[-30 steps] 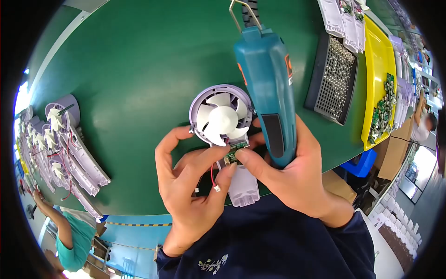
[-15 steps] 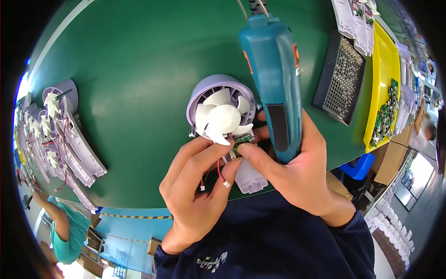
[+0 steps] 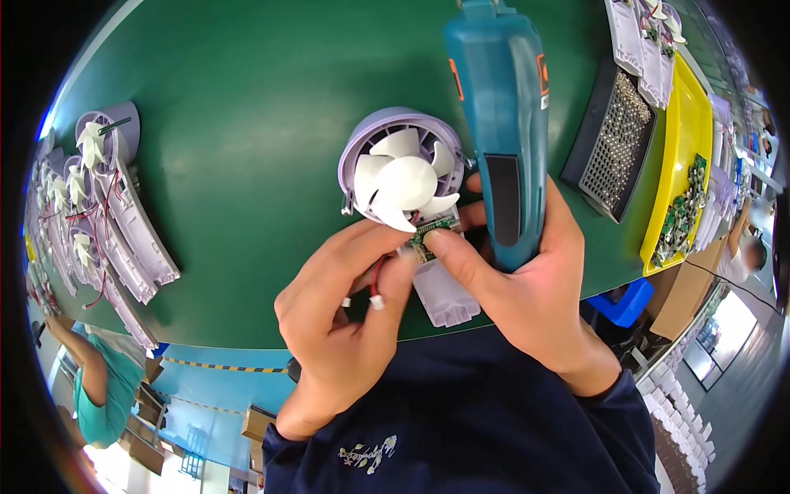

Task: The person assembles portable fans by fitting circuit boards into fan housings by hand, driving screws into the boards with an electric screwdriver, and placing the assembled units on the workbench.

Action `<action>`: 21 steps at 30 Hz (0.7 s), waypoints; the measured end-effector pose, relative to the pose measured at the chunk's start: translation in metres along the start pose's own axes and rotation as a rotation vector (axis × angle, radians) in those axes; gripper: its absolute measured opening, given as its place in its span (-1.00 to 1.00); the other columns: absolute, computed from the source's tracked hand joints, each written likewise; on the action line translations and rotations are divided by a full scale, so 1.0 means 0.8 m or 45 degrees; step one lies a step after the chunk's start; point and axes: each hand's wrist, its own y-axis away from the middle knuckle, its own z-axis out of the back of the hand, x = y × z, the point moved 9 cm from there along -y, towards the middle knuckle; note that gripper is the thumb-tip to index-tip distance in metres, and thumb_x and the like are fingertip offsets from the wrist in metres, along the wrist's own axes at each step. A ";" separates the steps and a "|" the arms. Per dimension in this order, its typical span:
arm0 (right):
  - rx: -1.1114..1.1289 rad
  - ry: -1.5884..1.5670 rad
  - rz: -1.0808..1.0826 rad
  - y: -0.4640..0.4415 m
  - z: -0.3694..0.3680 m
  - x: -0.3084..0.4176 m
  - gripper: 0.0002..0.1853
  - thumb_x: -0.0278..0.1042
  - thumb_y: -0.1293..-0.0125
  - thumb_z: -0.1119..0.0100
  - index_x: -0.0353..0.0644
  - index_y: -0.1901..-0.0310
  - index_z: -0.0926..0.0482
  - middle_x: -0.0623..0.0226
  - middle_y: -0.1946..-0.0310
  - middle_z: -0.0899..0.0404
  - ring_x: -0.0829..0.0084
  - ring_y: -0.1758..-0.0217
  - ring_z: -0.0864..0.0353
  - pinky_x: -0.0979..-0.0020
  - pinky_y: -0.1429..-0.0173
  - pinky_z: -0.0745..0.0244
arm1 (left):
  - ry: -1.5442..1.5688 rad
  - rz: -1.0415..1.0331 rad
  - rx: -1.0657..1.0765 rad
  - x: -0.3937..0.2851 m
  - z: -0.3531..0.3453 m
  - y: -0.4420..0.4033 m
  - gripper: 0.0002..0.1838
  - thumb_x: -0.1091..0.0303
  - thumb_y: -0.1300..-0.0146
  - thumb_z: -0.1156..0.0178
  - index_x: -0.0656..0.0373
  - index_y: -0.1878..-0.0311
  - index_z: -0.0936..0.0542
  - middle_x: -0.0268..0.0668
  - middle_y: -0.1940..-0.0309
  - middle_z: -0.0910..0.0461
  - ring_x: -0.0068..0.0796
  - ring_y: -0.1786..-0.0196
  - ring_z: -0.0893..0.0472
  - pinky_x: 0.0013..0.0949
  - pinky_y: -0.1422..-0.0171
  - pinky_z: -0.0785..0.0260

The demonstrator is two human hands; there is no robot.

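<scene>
A lilac fan housing [image 3: 362, 152] with a white fan [image 3: 405, 183] lies at the middle of the green table, its handle [image 3: 445, 293] towards me. My right hand [image 3: 527, 284] is wrapped round the teal electric screwdriver [image 3: 499, 107], and its thumb presses on the small green circuit board [image 3: 428, 239] in the handle. Beside the board, my left hand [image 3: 350, 300] has its fingertips close together at the board's left edge. Red and black wires with white connectors [image 3: 376, 302] hang by its fingers. What these fingertips pinch is too small to tell.
Lilac fan parts [image 3: 132, 239] are stacked on the green table [image 3: 239, 206] at the left. At the right are a dark screw tray [image 3: 617, 140], a yellow bin [image 3: 676, 123] with circuit boards and a blue container [image 3: 623, 303]. A co-worker [image 3: 103, 387] is at the lower left.
The housing, both hands and the screwdriver have shifted up and slightly right in view. My right thumb stays on the board, and my left fingers remain beside it.
</scene>
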 end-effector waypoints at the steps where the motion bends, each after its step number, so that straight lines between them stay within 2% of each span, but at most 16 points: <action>1: 0.002 -0.006 -0.006 0.000 0.000 0.000 -0.50 -0.61 -0.16 -0.46 -0.35 -0.12 -0.45 0.28 0.23 -0.68 0.59 0.17 -0.67 0.52 0.09 -0.60 | -0.059 -0.008 -0.010 0.000 0.001 0.000 -0.76 0.67 -0.17 -0.38 0.35 0.07 -0.65 -0.17 0.24 -0.71 -0.53 0.32 -0.67 -0.51 0.22 -0.54; 4: 0.008 -0.002 0.017 -0.002 -0.001 0.001 -0.50 -0.61 -0.16 -0.46 -0.34 -0.11 -0.45 0.29 0.23 -0.68 0.60 0.17 -0.66 0.53 0.09 -0.60 | 0.056 -0.002 -0.162 0.002 -0.001 0.000 -0.77 0.67 -0.19 -0.36 0.36 0.07 -0.64 -0.20 0.25 -0.72 -0.53 0.30 -0.68 -0.53 0.20 -0.54; 10: 0.016 -0.005 0.052 -0.003 0.001 0.001 -0.50 -0.60 -0.16 -0.46 -0.34 -0.11 -0.46 0.28 0.23 -0.69 0.61 0.20 -0.66 0.54 0.13 -0.59 | 0.056 0.087 -0.108 0.001 -0.002 -0.005 -0.84 0.70 -0.20 -0.33 0.36 0.16 -0.62 -0.24 0.25 -0.70 -0.60 0.27 -0.68 -0.56 0.18 -0.55; 12: -0.056 -0.126 0.036 -0.003 0.006 -0.002 -0.59 -0.42 -0.16 -0.52 -0.29 0.04 -0.51 0.39 0.37 -0.67 0.70 0.38 -0.59 0.56 0.32 -0.53 | 0.078 0.098 -0.109 0.002 -0.002 -0.005 -0.84 0.72 -0.20 -0.31 0.37 0.16 -0.61 -0.24 0.26 -0.70 -0.59 0.29 -0.67 -0.57 0.18 -0.54; 13: -0.051 -0.138 0.015 -0.003 0.007 -0.003 -0.60 -0.43 -0.16 -0.51 -0.27 0.05 -0.51 0.43 0.37 -0.65 0.71 0.39 -0.57 0.57 0.34 -0.50 | 0.078 0.099 -0.107 0.001 -0.002 -0.005 -0.84 0.72 -0.20 -0.31 0.37 0.16 -0.61 -0.24 0.26 -0.70 -0.59 0.29 -0.67 -0.57 0.18 -0.54; 21: -0.075 -0.003 0.049 -0.002 0.005 0.003 -0.61 -0.44 -0.17 -0.48 -0.28 0.04 -0.50 0.37 0.37 -0.69 0.69 0.36 -0.61 0.55 0.31 -0.52 | 0.079 0.196 -0.086 0.001 -0.005 -0.004 -0.83 0.73 -0.18 -0.28 0.35 0.17 -0.60 -0.20 0.24 -0.66 -0.53 0.27 -0.67 -0.55 0.19 -0.51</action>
